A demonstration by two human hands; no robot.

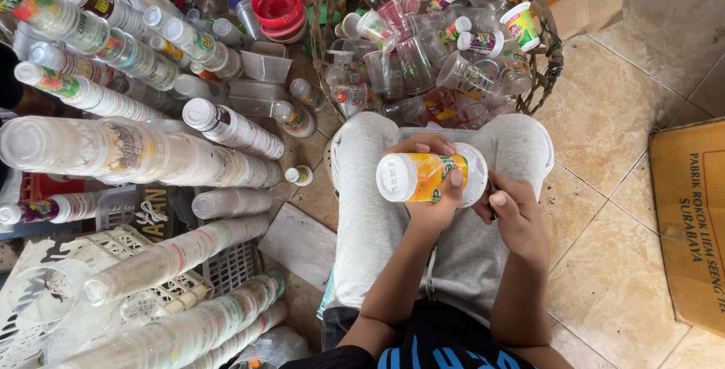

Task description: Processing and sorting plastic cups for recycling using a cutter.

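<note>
Tiled floor [604, 135] is covered with cup stacks [136, 154] left of the lap, where a yellow labelled cup [423, 177] is wrapped by the left hand [436, 188] while the right hand [513, 214], curled shut beside it, seems to peel it.

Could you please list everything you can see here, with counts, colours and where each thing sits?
Plastic cup: one, orange and yellow label, white base, held over the lap.
Woven basket: one, brown, ahead of the knees, full of loose clear cups.
Stacked cups: many long clear stacks, lying at left.
Red lids: a few, stacked, top centre.
White crate: one, lower left under stacks.
Cardboard box: one, brown, right edge.
Tiled floor: beige.
Left hand: grips the cup.
Right hand: beside the cup's rim.
</note>
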